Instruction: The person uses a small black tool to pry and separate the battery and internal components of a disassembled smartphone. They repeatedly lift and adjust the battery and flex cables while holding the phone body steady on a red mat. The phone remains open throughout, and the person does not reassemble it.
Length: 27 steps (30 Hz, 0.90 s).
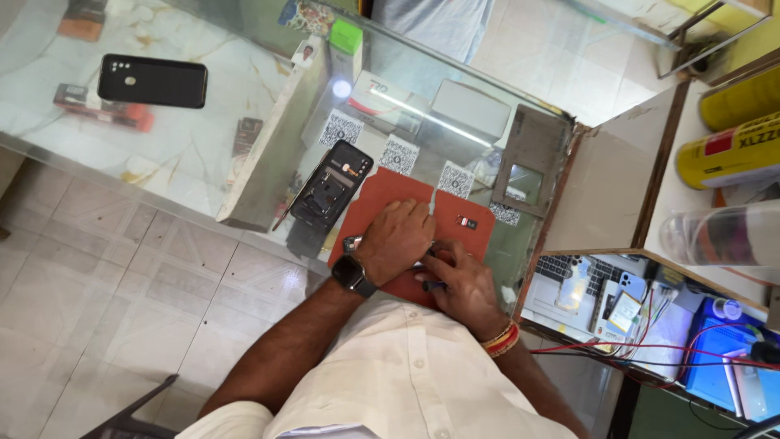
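Note:
My left hand (398,240), with a black watch on its wrist, is curled knuckles-up on a red work mat (406,195) on the glass counter. A silver object (351,242) pokes out under it on the wrist side; most of that object is hidden. My right hand (459,280), with thread bands on the wrist, touches the left hand and pinches a thin dark tool (433,285) at the mat's near edge. An opened black phone (329,183) with its back off lies at the mat's left corner. On the mat to the right lies a tiny dark part (467,222).
A closed black phone (152,80) rests on the glass counter (187,154) far left. Square code cards (398,154) stand behind the mat. Yellow cans (731,150) lie on a shelf at right. Below them are a laptop (569,272), phones and red wires (650,345).

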Tool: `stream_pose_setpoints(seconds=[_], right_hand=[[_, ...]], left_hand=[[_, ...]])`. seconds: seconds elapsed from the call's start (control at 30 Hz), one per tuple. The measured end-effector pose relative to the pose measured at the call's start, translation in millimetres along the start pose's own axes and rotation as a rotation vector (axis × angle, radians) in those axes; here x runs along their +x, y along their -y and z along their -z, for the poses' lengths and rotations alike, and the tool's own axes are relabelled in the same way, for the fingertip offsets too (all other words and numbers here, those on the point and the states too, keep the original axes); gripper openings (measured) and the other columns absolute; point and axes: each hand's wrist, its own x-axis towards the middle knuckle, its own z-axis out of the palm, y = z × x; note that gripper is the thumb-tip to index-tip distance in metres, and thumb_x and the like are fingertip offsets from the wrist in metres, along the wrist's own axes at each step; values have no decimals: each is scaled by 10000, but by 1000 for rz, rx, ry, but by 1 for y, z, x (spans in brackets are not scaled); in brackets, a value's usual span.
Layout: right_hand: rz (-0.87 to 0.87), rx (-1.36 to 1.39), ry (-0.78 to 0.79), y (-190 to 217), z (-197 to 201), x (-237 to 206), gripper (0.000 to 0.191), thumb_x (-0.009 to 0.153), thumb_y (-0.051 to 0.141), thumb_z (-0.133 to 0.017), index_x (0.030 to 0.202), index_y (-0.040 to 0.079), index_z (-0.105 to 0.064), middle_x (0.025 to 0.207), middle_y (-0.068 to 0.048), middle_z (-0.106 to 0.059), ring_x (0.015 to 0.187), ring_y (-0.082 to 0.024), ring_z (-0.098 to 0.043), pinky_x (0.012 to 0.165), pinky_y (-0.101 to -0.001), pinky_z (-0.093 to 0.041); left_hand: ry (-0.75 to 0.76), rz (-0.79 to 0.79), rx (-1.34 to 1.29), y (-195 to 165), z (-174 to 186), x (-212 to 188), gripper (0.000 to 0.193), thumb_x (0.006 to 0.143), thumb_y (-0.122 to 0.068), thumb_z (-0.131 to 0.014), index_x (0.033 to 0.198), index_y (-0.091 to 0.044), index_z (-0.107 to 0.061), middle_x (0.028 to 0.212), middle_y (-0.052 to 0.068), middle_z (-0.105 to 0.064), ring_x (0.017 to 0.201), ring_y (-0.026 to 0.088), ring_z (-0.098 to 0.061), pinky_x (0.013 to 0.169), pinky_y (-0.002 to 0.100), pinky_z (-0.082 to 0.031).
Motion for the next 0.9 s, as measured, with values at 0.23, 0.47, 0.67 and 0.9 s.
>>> stream_pose_setpoints(seconds=[0.23, 0.47, 0.67, 0.9], right_hand=[[25, 2, -75, -7, -8, -4, 420, 713, 91, -836, 1124, 127, -759, 1258, -112, -666, 959, -272, -730, 775, -397, -601], [28, 5, -89, -10, -17, -7, 386, 760, 85, -847, 1134, 131, -761, 1244, -83, -676, 995, -231, -735, 784, -357, -611], [-10, -37, -86, -12, -23, -8, 407, 759, 48, -834, 1153, 108, -753, 1263, -91, -676, 1024, -220, -746, 749, -334, -627], [-32, -40, -102, -8, -22, -7, 419, 755, 66, -843, 1161, 79, -740, 1290, -118, -660, 1021, -247, -738, 748, -348, -622]], left_hand=[[-73, -1, -155, 10, 10, -9, 96, 819, -26, -681, 809, -36, -586, 854, 131, -599, 843, 308, -621, 729, 437, -524], [-291, 537, -419, 66, 35, -51, 140, 833, 12, -694, 895, -46, -583, 808, 123, -644, 774, 293, -660, 687, 423, -528], [-332, 674, -402, 91, 47, -77, 193, 841, 45, -694, 986, -45, -604, 840, 105, -688, 775, 253, -711, 691, 367, -564], [-376, 631, -404, 93, 46, -79, 230, 845, 68, -661, 1034, -43, -593, 922, 99, -698, 845, 255, -721, 740, 360, -582]])
